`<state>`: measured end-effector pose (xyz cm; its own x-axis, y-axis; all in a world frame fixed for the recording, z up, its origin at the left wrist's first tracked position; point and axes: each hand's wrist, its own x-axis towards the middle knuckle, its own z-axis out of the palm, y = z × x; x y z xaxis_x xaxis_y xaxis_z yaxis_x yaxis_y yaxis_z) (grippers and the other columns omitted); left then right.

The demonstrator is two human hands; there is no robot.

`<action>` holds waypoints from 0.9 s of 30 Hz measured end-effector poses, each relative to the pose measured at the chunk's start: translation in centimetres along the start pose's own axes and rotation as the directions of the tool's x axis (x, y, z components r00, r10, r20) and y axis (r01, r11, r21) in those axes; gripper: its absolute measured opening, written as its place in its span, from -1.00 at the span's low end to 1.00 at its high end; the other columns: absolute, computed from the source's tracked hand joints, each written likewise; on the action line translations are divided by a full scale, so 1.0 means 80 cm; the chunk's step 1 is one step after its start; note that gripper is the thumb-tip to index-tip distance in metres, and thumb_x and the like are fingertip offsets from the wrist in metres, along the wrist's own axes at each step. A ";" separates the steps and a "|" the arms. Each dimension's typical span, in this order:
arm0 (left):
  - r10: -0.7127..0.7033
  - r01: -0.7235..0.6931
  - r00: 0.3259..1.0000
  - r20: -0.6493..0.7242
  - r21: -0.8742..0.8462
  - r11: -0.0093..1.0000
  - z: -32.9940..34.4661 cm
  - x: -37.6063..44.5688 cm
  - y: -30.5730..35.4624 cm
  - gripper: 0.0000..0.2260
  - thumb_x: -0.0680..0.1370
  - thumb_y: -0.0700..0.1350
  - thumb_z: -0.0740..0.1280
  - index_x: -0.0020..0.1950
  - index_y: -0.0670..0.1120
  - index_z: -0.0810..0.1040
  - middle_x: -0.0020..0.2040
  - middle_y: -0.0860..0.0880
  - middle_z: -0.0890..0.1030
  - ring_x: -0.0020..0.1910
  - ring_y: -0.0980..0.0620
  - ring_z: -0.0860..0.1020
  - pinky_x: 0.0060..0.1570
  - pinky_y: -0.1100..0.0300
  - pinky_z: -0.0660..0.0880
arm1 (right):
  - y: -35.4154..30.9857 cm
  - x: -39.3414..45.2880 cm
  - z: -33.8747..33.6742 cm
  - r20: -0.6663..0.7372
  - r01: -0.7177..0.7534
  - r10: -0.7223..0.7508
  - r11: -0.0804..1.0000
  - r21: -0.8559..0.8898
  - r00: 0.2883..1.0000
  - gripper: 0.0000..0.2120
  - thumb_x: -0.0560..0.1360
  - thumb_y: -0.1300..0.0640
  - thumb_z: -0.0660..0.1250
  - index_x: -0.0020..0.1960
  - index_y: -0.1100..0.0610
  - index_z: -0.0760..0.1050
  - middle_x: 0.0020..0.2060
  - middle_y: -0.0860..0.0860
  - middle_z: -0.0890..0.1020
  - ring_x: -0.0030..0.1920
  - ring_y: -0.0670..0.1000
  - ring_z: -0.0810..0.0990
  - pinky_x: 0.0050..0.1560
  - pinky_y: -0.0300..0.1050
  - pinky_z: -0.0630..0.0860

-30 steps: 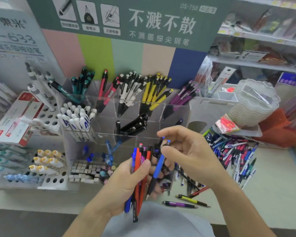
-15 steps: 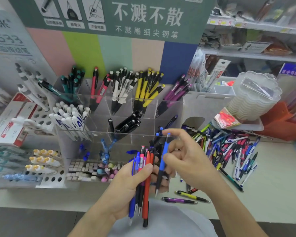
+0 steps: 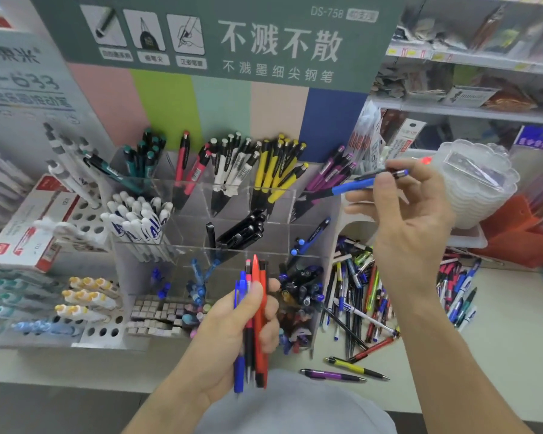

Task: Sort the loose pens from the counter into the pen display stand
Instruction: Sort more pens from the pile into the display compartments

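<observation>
Pens lie in a loose heap (image 3: 370, 296) on the pale table (image 3: 499, 339), just right of the clear plastic stand (image 3: 226, 233); two more, a yellow pen (image 3: 355, 368) and a purple pen (image 3: 333, 374), rest apart near the table's front edge. The stand's square compartments have thin see-through walls and hold slim barrels sorted by colour: teal, red, white, yellow, purple, black. The left hand (image 3: 232, 333) grips an upright bundle of red and blue pens (image 3: 253, 321), fingers curled round it, in front of the stand's lowest row. The right hand (image 3: 405, 220) pinches one blue pen (image 3: 358, 183) between thumb and fingers (image 3: 386, 186), tilted over the stand's right edge beside the purple compartment. A stack of scalloped clear trays (image 3: 480, 183) stands to the right.
</observation>
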<state>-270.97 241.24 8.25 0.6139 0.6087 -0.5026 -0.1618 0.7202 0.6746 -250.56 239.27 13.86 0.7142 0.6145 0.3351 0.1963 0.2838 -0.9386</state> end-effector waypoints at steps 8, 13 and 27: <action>0.069 -0.066 0.997 -0.026 0.088 0.994 -0.008 -0.004 -0.001 -0.72 0.50 -0.08 0.39 0.11 -0.23 0.60 -0.14 -0.23 0.64 -0.31 -0.16 0.63 -0.28 -0.01 0.64 | 0.027 -0.006 -0.002 0.202 0.282 -0.211 0.849 -0.448 0.956 -0.78 0.52 0.22 0.49 0.11 0.11 0.51 -0.22 -0.19 0.62 -0.24 -0.13 0.65 -0.19 -0.29 0.58; 0.055 -0.050 0.997 -0.061 0.080 0.996 -0.004 -0.003 -0.001 -0.62 0.49 0.02 0.29 0.13 -0.25 0.54 -0.20 -0.20 0.63 -0.42 -0.11 0.58 -0.37 0.06 0.59 | 0.062 -0.016 -0.007 0.312 0.393 -0.253 0.725 -0.566 0.916 -0.89 0.52 0.13 0.50 -0.04 0.18 0.69 -0.20 0.00 0.61 -0.26 -0.07 0.56 -0.22 -0.08 0.57; -0.039 0.038 0.999 0.029 0.020 0.999 0.000 -0.003 0.000 -0.73 0.59 -0.17 0.26 0.22 -0.27 0.55 0.00 -0.28 0.67 -0.17 -0.17 0.65 -0.17 0.00 0.64 | 0.084 -0.019 -0.005 0.195 0.369 -0.338 0.595 -0.714 0.921 -0.87 0.46 0.19 0.55 -0.03 0.21 0.67 -0.18 0.04 0.49 -0.34 -0.07 0.40 -0.26 -0.29 0.37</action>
<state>-271.15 241.12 8.36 0.6416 0.5706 -0.5126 -0.1225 0.7359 0.6659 -250.07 239.96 6.99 0.4604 0.6133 0.6418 0.8602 -0.1294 -0.4933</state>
